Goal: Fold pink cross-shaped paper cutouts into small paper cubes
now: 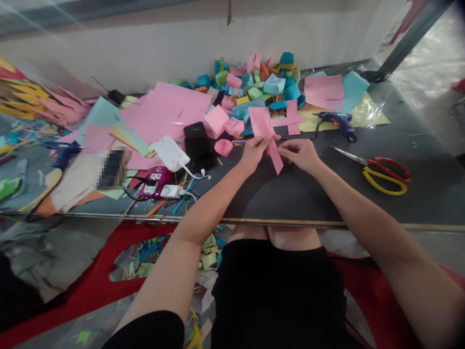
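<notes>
Folding of the pink paper (275,158) seems in hand.
Left hand (256,147) pinches its middle, right hand (302,152) its right edge; next fold probably needs steady hold.

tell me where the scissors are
In the head view, the scissors lie on the table, right of the right hand, with a glue gun just behind them.

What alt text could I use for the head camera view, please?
A person's left hand and right hand hold a cut piece of pink paper over a dark table. Behind lies a pile of small, multicoloured paper boxes; to the right are a blue glue gun and red-and-yellow-handled scissors.
</notes>
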`<state>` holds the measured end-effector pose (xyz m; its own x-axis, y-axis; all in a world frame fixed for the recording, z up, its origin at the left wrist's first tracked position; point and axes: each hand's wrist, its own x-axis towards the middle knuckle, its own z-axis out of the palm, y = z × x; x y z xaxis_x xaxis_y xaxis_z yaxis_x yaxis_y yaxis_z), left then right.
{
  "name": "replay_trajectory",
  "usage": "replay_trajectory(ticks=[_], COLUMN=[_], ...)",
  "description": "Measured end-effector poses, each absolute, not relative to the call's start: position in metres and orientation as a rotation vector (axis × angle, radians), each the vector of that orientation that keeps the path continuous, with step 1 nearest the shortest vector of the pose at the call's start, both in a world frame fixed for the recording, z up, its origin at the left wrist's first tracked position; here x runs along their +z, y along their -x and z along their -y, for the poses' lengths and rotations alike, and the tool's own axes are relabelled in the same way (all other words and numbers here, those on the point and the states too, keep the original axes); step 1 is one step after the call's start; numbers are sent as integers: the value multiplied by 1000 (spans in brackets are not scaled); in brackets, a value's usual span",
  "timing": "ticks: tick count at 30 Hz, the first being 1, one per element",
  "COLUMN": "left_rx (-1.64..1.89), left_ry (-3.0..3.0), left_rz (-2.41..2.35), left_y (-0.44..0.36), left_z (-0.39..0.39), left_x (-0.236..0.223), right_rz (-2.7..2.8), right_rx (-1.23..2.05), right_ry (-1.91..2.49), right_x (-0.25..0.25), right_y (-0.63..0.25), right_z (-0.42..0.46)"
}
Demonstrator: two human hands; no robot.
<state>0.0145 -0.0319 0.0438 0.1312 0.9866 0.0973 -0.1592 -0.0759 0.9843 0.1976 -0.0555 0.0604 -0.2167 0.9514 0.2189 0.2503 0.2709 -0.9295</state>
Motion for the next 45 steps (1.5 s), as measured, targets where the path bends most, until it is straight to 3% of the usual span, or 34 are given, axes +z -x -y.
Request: replay_trajectory(ticks=[10, 18, 30, 38, 45], left_rx=[1166, 1264, 991, 1061, 1137], left_ry=[-1220, -1157, -1109, -1093, -1165], left_rz=[-958, -1059, -887, -898, -853], left_y=[-16, -15, -6, -8, -11], left_z=[37, 35, 34, 31, 27], left_x=[54, 58, 61, 52, 38], right_rz=[1452, 1634, 1672, 1671, 1607], right_rx=[1077, 1237, 759, 386, 481], right_ry=[1139, 1126, 1169, 1157, 1217], right_x=[60, 64, 56, 61, 57], right_y=[-197, -193, -195, -197, -198], right_z=[50, 58, 57, 61, 57])
